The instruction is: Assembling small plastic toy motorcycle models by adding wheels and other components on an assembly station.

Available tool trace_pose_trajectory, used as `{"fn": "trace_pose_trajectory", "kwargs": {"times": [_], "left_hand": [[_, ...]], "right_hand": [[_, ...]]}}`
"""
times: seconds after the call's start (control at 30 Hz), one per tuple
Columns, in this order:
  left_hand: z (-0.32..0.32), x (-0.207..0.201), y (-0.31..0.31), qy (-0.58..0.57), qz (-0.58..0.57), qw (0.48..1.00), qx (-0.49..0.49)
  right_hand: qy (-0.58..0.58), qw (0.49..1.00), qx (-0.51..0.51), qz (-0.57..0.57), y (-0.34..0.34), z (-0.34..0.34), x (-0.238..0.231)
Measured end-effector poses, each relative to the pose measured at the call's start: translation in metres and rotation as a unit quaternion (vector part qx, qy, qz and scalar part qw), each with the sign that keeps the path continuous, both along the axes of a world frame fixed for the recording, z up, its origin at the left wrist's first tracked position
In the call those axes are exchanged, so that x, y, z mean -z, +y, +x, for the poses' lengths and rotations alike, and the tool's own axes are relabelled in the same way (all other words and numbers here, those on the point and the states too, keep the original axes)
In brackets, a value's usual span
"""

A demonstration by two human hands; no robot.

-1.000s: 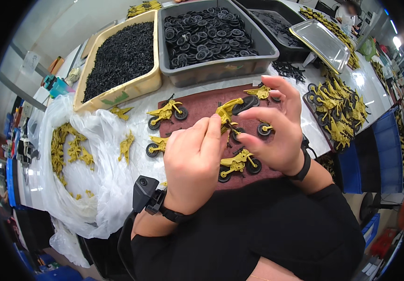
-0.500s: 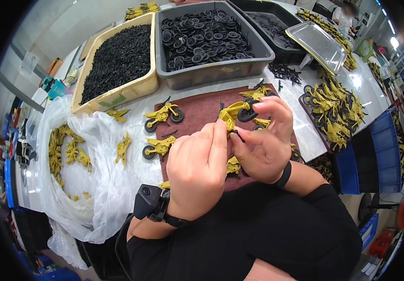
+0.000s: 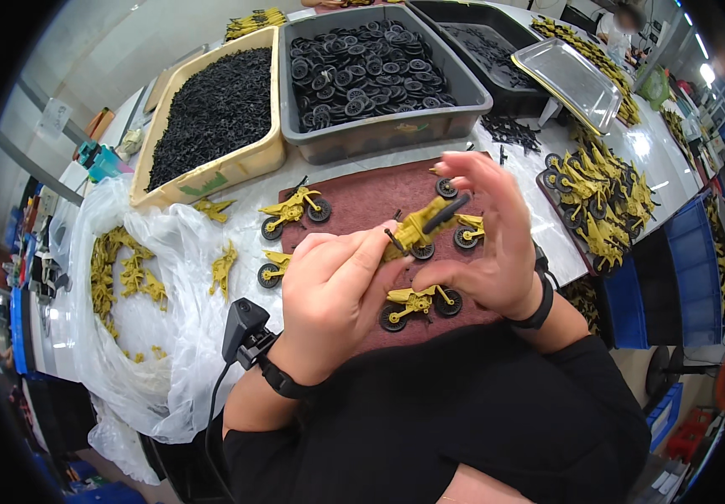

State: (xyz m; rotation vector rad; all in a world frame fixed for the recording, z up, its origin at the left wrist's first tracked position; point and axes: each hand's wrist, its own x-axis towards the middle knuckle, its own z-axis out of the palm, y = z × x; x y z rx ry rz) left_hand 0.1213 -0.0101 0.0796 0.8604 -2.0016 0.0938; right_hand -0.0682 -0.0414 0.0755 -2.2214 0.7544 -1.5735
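Pinched in the fingers of my left hand (image 3: 329,290) is a yellow toy motorcycle (image 3: 415,228), tilted, with a black wheel at its upper right end and small black bits near my fingertips. My right hand (image 3: 503,244) is just right of it, thumb and fingers spread apart around the wheel end, holding nothing. Below them a yellow toy motorcycle (image 3: 417,302) with two black wheels lies on the dark red mat (image 3: 354,189). Another toy motorcycle (image 3: 297,207) lies at the mat's far left corner, and one more (image 3: 271,267) is partly hidden behind my left hand.
Behind the mat stand a cream bin (image 3: 274,147) of small black parts and a grey bin (image 3: 396,134) of black wheels. At left, a clear plastic bag (image 3: 186,336) holds yellow parts. A pile of toy motorcycles (image 3: 598,197) sits at right, near blue crates (image 3: 686,269).
My right hand has opened and drawn away from the toy motorcycle, and the small black part no longer shows between its fingers. My left hand has turned the toy and moved slightly left.
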Motion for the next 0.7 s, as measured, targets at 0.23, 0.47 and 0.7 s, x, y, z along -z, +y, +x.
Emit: {"fn": "trace_pose_trajectory", "kwargs": {"times": [0.23,0.47,0.7], "left_hand": [[-0.001,0.0,0.011,0.154,0.139,0.977,0.057],[0.005,0.01,0.007,0.149,0.087,0.977,0.128],[0.01,0.011,0.004,0.143,0.129,0.973,0.124]], "right_hand": [[-0.093,0.966,-0.159,0.182,0.001,0.0,0.02],[-0.057,0.986,-0.142,0.07,0.003,0.005,0.017],[-0.062,0.984,-0.151,0.068,-0.005,0.005,0.022]]}}
